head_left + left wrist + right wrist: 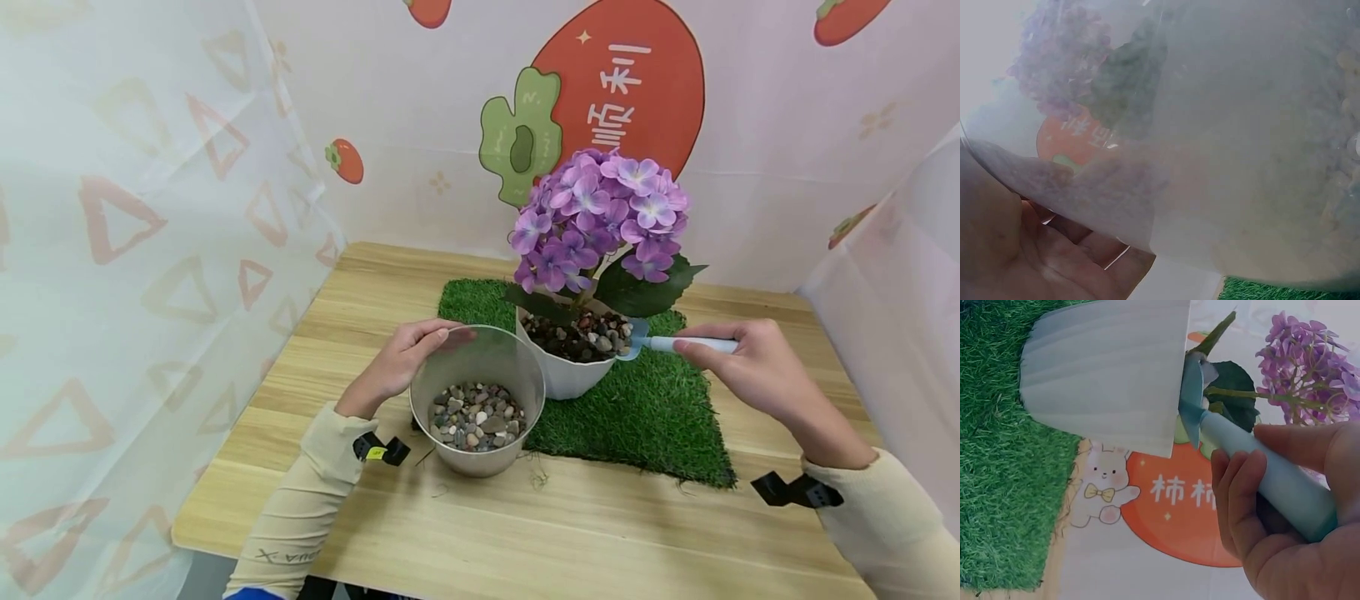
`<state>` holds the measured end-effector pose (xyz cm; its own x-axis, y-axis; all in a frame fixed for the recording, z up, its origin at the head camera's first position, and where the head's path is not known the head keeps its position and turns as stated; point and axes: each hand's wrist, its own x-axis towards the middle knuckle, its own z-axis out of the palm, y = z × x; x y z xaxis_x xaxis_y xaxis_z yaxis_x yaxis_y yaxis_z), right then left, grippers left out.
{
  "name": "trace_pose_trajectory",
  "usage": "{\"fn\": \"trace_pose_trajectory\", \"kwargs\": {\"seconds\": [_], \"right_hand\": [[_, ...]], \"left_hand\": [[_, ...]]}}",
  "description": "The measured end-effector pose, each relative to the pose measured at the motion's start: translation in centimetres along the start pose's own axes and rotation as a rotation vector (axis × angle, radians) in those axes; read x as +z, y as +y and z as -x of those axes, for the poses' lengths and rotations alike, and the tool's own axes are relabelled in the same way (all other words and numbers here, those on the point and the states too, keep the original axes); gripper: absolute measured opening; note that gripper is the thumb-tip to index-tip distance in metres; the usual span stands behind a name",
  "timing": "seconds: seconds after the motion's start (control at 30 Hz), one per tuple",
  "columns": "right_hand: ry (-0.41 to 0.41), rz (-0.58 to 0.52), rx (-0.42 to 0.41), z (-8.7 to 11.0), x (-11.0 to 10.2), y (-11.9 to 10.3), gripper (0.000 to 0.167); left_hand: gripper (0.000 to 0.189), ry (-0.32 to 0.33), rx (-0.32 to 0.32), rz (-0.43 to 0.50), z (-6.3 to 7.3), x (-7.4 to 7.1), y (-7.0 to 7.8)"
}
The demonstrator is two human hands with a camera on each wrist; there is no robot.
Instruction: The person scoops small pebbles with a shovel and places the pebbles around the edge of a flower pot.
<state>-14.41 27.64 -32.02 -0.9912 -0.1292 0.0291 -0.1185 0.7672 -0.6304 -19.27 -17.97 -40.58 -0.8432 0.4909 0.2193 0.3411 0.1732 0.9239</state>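
My left hand [401,358] grips the rim of a clear plastic bucket [480,462], thumb at the edge. Pebbles [480,417] cover the bucket's bottom. In the left wrist view the cloudy wall of the bucket [1229,156] fills most of the picture, with the left hand [1047,256] at its rim. My right hand [757,367] holds a light blue trowel [701,343] by its handle. The trowel's blade is at the right rim of a white flowerpot [573,379]. Small stones [600,333] lie on dark soil in that pot, around the stem of a purple hydrangea [600,212].
The pot stands on a green artificial turf mat [652,425] on a wooden table [570,517]. Behind rises a printed cloth backdrop [420,100]; another patterned cloth [150,292] hangs at the left. Loose grass strands lie in front of the mat.
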Motion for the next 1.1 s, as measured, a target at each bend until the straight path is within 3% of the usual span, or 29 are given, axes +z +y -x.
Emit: {"fn": "trace_pose_trajectory", "kwargs": {"seconds": [0.2,0.53,1.1], "right_hand": [[0.008,0.022,0.012,-1.0,0.3,-0.6,0.042],[0.092,0.080,-0.019,-2.6,1.3,-1.7,0.045],[0.253,0.084,-0.256,-5.3,3.0,-1.1,0.022]], "left_hand": [[0.038,0.007,-0.017,0.003,0.1,-0.1,0.0],[0.038,0.011,-0.017,-0.002,0.2,0.1,0.3],[0.039,0.008,-0.017,0.008,0.2,0.1,0.4]]}}
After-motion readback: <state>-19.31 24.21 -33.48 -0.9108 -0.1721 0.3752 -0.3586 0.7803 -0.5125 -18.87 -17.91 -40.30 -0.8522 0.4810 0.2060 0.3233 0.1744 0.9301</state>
